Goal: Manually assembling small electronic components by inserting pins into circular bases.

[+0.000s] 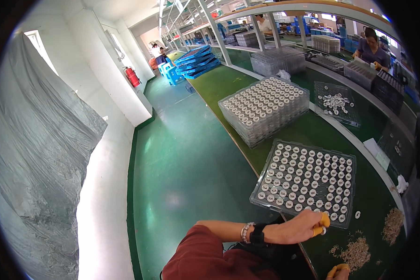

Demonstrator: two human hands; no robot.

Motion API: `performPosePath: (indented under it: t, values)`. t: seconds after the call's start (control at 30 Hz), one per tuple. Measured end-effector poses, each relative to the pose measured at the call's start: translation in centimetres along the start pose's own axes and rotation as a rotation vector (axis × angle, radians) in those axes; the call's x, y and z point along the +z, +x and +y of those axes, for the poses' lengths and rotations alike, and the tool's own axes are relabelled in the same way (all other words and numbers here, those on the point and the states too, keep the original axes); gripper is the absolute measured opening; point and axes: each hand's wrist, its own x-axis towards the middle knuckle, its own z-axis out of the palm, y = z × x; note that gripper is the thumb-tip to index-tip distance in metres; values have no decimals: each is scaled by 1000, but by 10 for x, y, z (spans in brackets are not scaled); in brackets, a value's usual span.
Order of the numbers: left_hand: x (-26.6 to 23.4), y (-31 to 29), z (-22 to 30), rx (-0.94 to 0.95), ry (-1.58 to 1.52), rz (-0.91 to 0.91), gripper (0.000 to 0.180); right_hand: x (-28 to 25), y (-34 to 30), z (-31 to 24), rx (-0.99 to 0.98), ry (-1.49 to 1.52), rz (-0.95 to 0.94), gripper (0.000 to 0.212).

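Observation:
My left hand [299, 228], with yellow finger covers and a dark band at the wrist, is pinched over the near edge of a clear plastic tray [257, 190]. A small white round part [324, 231] shows at its fingertips. Rows of similar white round parts with dark centres fill most of that tray. One loose white part [357, 214] lies on the table just right of it. At the bottom edge, my right hand [339, 272] is only partly visible, its covered fingertips closed together beside a pile of tiny brownish pieces [356, 254]. Whatever they hold is hidden.
Beyond the tray stands a tall stack of filled clear trays [264, 109]. A tray of loose white parts [336, 103] sits right of it, and a second small pile [393, 226] lies at the right. Blue trays [196, 63] are stacked farther off. Across the bench a person [373, 51] works.

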Motion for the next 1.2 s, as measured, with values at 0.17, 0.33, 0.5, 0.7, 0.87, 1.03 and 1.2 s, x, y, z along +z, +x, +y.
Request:
performPosePath:
  t: [0.17,0.33,0.5,0.7,0.87,1.03,1.2]
  values:
    - [23,-22,-6,-280,-318,-122,17,-8,0,-13,21,543,31,5]
    - [47,-34,1,-374,-431,-241,16,0,-15,-22,168,1058,25,5]
    - [58,-44,4,-421,-664,-289,14,33,-27,-19,242,1273,101,14]
    - [32,-45,13,-548,-651,-262,17,17,-6,-64,302,1484,74,13]
    - [40,-52,1,-480,-831,-243,19,22,-14,-58,327,1603,29,14]
    - [46,-56,-1,-492,-842,-246,17,21,-23,-58,330,1578,53,12]
    - [43,-60,1,-502,-820,-205,17,26,-24,-61,274,1456,16,11]
